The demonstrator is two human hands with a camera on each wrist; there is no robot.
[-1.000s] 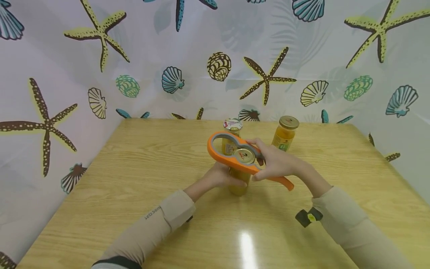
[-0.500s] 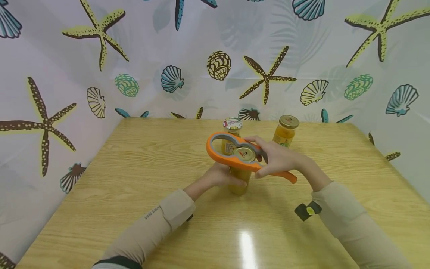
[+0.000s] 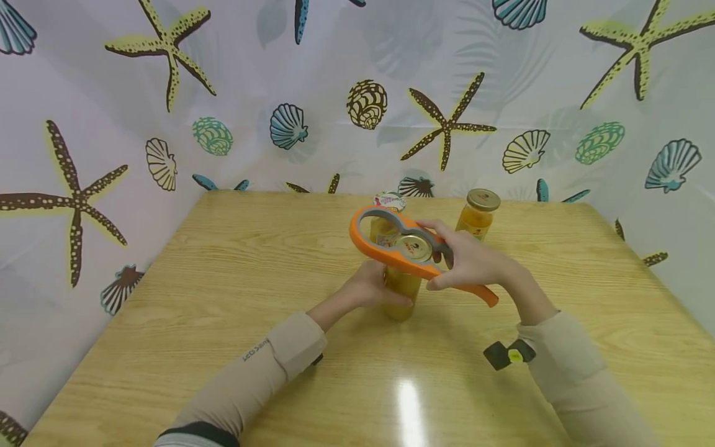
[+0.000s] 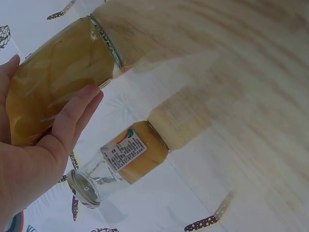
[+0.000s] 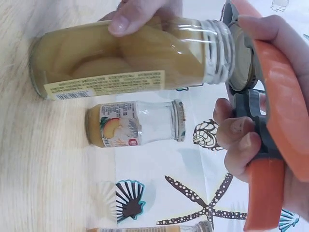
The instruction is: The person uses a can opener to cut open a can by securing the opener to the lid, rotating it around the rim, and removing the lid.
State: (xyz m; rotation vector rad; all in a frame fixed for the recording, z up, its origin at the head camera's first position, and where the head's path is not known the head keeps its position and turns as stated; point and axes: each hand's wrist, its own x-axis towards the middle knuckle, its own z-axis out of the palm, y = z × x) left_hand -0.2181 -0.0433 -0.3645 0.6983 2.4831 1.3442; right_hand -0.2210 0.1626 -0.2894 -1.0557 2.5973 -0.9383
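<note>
My left hand grips a tall glass jar of yellowish fruit by its side, thumb in front. In the right wrist view the jar's threaded glass mouth is exposed. Beside that mouth, a gold metal lid sits tilted in the jar opener, with a gap at one side. My right hand holds this orange-and-grey opener, fingers curled round its handles. Seen from the head, the gold lid lies within the opener's smaller ring, over the jar.
Behind the held jar stands a smaller part-filled jar with a peach label and patterned lid. Another gold-lidded jar of orange contents is at the back right. A wooden table meets a seashell-print cloth behind.
The opener, with the lid in it, has risen slightly and shifted a little right in my right hand. My left hand keeps its grip on the jar. The head view has shifted slightly.
</note>
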